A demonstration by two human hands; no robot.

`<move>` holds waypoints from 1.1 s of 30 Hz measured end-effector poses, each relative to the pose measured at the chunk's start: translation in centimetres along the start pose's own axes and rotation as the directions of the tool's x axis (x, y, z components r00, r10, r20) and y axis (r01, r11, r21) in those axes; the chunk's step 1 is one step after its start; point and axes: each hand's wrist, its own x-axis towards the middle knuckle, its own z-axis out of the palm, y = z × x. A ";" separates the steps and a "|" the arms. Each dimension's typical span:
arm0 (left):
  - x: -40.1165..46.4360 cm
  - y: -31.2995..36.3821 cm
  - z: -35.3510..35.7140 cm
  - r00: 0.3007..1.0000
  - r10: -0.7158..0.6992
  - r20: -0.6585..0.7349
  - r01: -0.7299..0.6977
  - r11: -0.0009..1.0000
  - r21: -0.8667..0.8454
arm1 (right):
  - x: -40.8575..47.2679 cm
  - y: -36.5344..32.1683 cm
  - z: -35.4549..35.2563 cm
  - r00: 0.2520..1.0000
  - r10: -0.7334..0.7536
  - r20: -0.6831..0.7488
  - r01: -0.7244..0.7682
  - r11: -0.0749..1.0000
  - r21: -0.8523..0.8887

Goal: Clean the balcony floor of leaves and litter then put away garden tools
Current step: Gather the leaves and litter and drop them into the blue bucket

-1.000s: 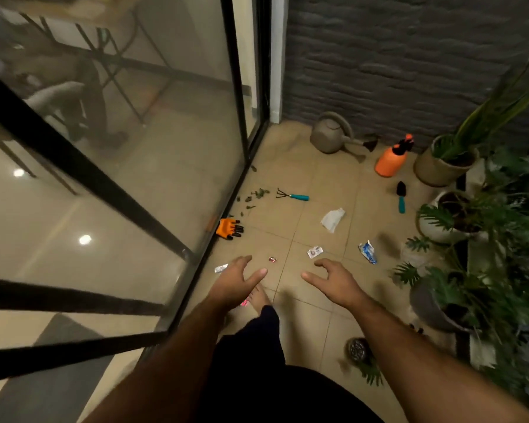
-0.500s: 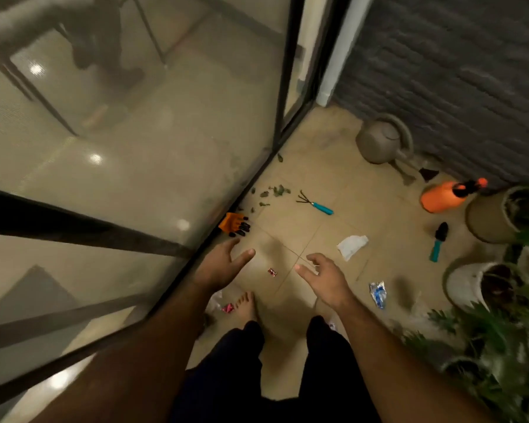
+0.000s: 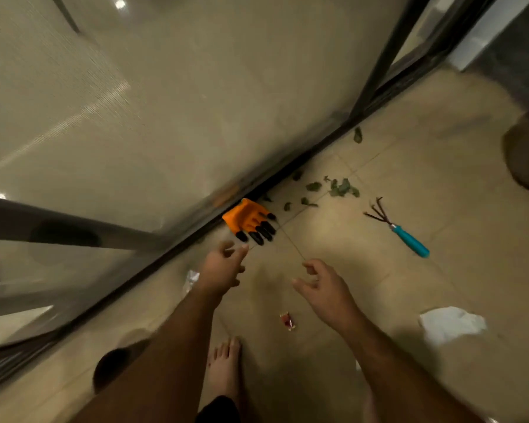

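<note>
An orange garden glove with black claw tips [image 3: 248, 219] lies on the tiled floor against the sliding door track. My left hand [image 3: 223, 267] is stretched toward it, fingers loosely spread, a short gap below the claws, holding nothing. My right hand [image 3: 321, 286] hovers open to the right, also empty. Green leaf scraps [image 3: 338, 188] lie scattered beyond the glove. A small hand rake with a blue handle [image 3: 402, 232] lies to the right. A small red wrapper [image 3: 286, 320] sits between my arms, and a white crumpled paper [image 3: 451, 323] lies at right.
The glass sliding door [image 3: 165, 102] and its dark track [image 3: 196, 236] run diagonally along the left. A clear plastic scrap [image 3: 191, 277] lies by the track under my left wrist. My bare foot [image 3: 225, 366] stands on the tiles. A round grey-brown object [image 3: 526, 154] sits at far right.
The view has dropped and closed in on the floor. Both hands have moved forward toward the orange glove, with the left hand now just short of it.
</note>
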 end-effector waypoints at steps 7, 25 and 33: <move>15.5 -6.0 4.4 0.966 -0.014 -0.257 -0.069 0.948 -0.311 | 14.2 4.6 6.5 0.981 -0.165 -0.101 0.167 0.986 0.017; 16.5 -12.7 12.1 1.000 -0.016 -0.001 0.007 0.449 -0.893 | 25.6 0.9 5.1 0.915 -0.309 0.259 0.350 0.928 -0.131; 14.9 -20.1 9.7 0.984 -0.042 -0.175 -0.047 0.879 -0.475 | 24.7 4.3 9.1 0.860 -0.122 0.496 0.365 0.827 -0.428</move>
